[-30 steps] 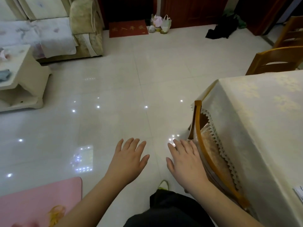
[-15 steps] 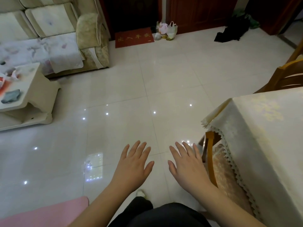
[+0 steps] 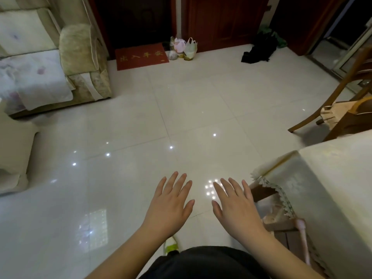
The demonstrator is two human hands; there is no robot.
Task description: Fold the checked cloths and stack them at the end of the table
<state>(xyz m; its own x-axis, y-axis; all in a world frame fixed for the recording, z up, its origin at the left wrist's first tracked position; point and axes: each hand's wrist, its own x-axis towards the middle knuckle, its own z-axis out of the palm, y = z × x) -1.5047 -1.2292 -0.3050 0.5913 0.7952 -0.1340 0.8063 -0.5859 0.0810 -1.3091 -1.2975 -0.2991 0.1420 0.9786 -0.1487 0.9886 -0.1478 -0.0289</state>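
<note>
No checked cloth shows in the head view. My left hand [image 3: 170,206] and my right hand [image 3: 236,208] are held out side by side over the shiny tiled floor, palms down, fingers straight and spread, holding nothing. The table [image 3: 338,178], covered with a pale cream cloth with a lace edge, enters from the lower right; its near corner is just right of my right hand, not touching it.
A wooden chair [image 3: 342,101] stands behind the table at the right. A sofa [image 3: 80,61] and a low white table [image 3: 14,154] are at the left. A red doormat [image 3: 141,56], plastic bags [image 3: 183,48] and a dark heap of cloth [image 3: 258,50] lie by the far doors.
The view has swung left and up: the table has slid further to the lower right and more of the floor and doors shows. Both hands stay spread and empty.
</note>
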